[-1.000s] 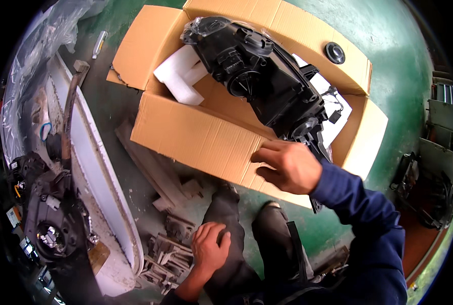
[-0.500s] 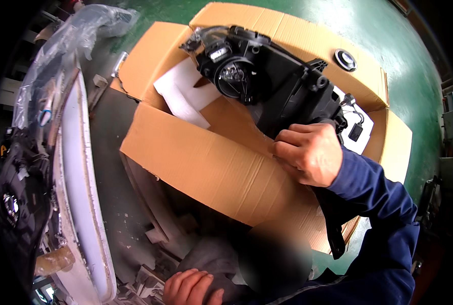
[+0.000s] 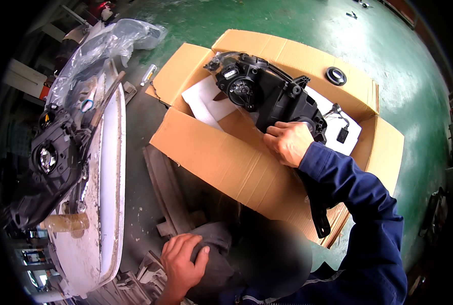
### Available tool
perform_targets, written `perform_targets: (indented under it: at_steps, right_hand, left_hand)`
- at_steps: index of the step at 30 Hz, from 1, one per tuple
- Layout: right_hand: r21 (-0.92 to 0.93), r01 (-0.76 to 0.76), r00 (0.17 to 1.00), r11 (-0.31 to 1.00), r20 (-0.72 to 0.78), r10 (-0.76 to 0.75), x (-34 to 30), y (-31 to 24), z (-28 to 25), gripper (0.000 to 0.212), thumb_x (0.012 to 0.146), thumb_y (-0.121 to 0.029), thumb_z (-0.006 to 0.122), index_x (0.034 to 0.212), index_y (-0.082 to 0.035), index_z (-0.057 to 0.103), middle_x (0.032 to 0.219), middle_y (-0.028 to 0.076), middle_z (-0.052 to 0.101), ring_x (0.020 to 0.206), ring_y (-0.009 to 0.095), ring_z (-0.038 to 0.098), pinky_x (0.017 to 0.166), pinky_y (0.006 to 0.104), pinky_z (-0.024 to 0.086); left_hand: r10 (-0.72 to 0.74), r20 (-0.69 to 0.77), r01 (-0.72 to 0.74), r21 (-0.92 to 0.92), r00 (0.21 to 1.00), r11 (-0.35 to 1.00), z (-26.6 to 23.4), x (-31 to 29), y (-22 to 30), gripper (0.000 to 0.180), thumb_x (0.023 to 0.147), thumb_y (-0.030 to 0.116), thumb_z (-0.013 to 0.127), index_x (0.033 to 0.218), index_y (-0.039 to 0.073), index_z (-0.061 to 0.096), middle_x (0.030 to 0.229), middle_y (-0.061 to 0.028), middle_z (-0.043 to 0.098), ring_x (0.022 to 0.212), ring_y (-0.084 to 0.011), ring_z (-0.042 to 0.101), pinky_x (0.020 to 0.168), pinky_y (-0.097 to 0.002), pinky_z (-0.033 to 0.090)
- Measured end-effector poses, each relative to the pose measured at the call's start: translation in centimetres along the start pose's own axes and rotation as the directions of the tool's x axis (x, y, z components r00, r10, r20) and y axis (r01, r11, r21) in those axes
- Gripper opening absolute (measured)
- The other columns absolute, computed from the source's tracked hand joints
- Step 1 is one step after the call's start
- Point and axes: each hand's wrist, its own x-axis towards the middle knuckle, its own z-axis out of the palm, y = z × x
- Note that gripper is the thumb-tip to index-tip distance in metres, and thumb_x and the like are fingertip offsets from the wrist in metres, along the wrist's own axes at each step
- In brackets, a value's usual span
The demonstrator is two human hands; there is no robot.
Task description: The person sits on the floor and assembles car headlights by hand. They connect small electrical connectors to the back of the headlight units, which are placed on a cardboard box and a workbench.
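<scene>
My right hand (image 3: 289,143) grips the near edge of a black car headlight (image 3: 280,94), its fingers curled over the housing. The headlight lies tilted over an open cardboard box (image 3: 221,157), with its round bulb opening facing up and a black bracket arm hanging past the box's near side. A cable with a small black connector (image 3: 342,134) trails from the headlight's right end over white foam. My left hand (image 3: 184,262) rests on my grey-clad knee (image 3: 214,244), fingers laid over it and thumb apart, holding nothing.
A round black cap (image 3: 336,76) sits on the box's far flap. To the left, a long white panel (image 3: 112,188) carries a second black headlight (image 3: 51,162), a tape roll (image 3: 66,222) and clear plastic wrap (image 3: 112,43). A wooden-looking beam (image 3: 168,188) lies on the floor between.
The view has shifted, so the box and headlight appear lower and smaller. My right hand keeps its hold on the headlight. My left hand shows more fully on the knee.
</scene>
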Motion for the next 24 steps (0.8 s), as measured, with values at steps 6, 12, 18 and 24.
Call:
perform_targets:
  at_steps: [6,12,18,24]
  right_hand:
    - [-0.143,-0.103,0.99,0.984,-0.106,0.088,5.3,-1.1,-0.2,0.011,0.08,-0.017,0.062,0.089,-0.011,0.063,0.09,0.004,0.062,0.085,0.023,0.064,0.07,0.036,0.054]
    - [-0.459,-0.112,0.97,0.881,0.142,0.198,10.1,1.2,2.6,0.019,0.083,-0.028,0.068,0.097,-0.015,0.067,0.097,0.001,0.067,0.097,0.022,0.06,0.085,0.0367,0.045]
    - [-0.279,-0.235,0.948,0.931,0.147,0.283,10.4,2.1,3.3,0.021,0.083,-0.025,0.067,0.099,-0.012,0.069,0.102,0.008,0.069,0.097,0.029,0.067,0.083,0.0407,0.052]
    - [0.313,-0.457,0.889,0.833,0.153,0.431,13.2,5.2,-0.7,0.03,0.079,-0.028,0.068,0.101,-0.009,0.077,0.089,0.024,0.071,0.091,0.038,0.071,0.086,0.0443,0.055]
  left_hand:
    - [0.151,0.076,-0.152,0.004,0.986,0.988,0.4,2.5,1.9,0.028,0.081,0.021,0.077,0.103,0.005,0.07,0.101,-0.0092,0.069,0.097,-0.0282,0.066,0.087,-0.0395,0.05]
    - [0.407,0.189,-0.369,-0.208,0.894,0.906,5.0,6.5,4.4,0.029,0.082,0.022,0.076,0.105,0.006,0.069,0.095,-0.0089,0.067,0.091,-0.0284,0.066,0.083,-0.0403,0.052]
    - [0.307,0.494,-0.297,-0.1,0.814,0.949,6.2,5.6,1.4,0.026,0.082,0.023,0.075,0.101,0.006,0.068,0.091,-0.011,0.065,0.091,-0.0313,0.066,0.08,-0.044,0.053]
    - [0.238,0.26,-0.167,-0.267,0.936,0.949,3.8,12.4,0.6,0.032,0.088,0.025,0.072,0.113,0.004,0.068,0.105,-0.0154,0.07,0.096,-0.0374,0.068,0.083,-0.0451,0.055]
